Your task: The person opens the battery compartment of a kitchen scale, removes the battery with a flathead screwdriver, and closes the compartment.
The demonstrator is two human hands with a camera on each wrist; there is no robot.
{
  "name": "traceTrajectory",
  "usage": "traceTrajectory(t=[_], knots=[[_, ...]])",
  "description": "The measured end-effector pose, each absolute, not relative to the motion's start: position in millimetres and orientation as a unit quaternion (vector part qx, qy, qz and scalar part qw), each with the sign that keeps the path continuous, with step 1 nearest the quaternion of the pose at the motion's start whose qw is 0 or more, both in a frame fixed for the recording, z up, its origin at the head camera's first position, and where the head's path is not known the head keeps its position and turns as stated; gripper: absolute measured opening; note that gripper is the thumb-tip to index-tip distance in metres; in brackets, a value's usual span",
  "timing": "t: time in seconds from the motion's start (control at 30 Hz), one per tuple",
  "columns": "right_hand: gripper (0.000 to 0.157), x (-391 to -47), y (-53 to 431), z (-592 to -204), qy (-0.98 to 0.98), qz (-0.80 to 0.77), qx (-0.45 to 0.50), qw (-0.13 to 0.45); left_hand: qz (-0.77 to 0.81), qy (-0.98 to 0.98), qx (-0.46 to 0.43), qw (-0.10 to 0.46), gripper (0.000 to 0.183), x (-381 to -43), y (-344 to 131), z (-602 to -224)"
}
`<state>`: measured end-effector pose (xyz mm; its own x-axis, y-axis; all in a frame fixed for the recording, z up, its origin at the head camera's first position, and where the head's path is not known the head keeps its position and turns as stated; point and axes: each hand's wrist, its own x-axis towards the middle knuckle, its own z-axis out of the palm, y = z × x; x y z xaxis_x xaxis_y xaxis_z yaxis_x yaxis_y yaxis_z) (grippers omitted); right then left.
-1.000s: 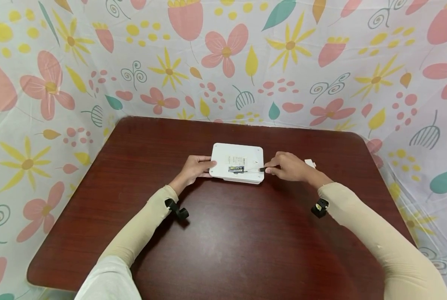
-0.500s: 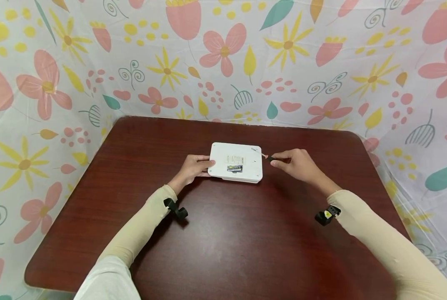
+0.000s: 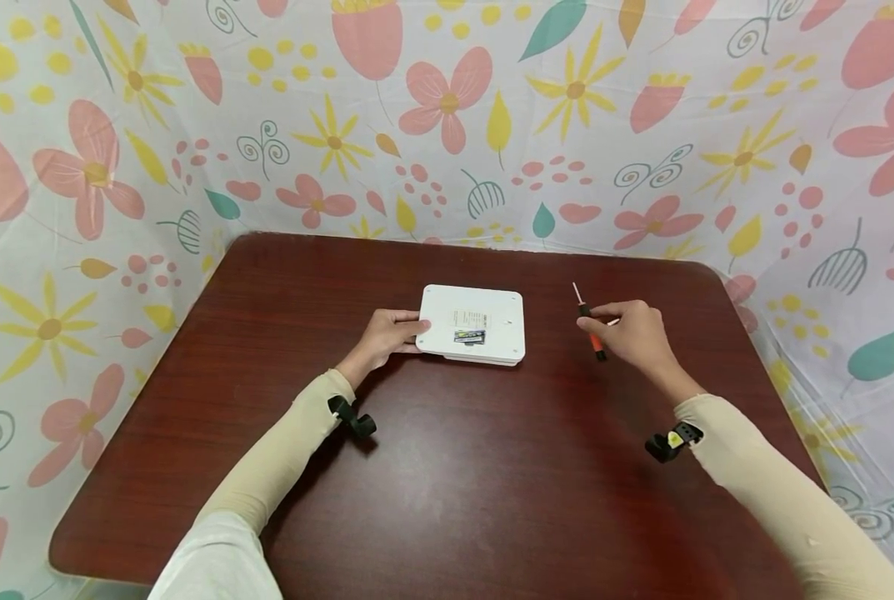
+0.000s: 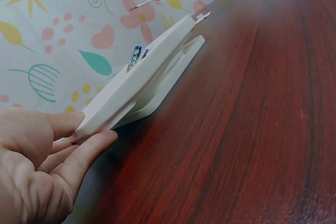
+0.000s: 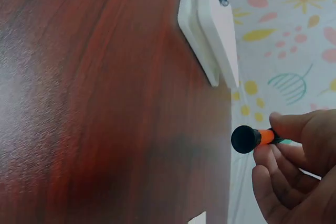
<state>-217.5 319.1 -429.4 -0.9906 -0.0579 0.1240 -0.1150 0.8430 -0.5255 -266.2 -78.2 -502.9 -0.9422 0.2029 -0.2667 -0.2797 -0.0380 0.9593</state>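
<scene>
A white, flat, rounded-square device lies label side up, apparently a scale turned over. Batteries sit exposed near its front edge. My left hand pinches its left edge, thumb on top and fingers underneath; in the left wrist view this edge is raised off the table. To the right of the device, my right hand holds a screwdriver with an orange-and-black handle. The screwdriver's thin shaft points away from me, apart from the device. In the right wrist view, its black end cap faces the camera.
A small white plastic piece lies on the table, partly hidden behind my right hand. The dark red-brown wooden table has rounded corners. Floral-patterned cloth hangs around its back and sides.
My right hand has drawn the screwdriver away from the device to the right, and its shaft has swung from pointing left to pointing away from me. My left hand stays on the device.
</scene>
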Motion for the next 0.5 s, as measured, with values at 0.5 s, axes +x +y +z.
traceTrajectory(t=[0.5], knots=[[0.038,-214.1,335.1,-466.2,-0.969,0.244,-0.004,0.046,0.720,0.673,-0.026,0.166,0.042,-264.6,-77.7,-501.8]])
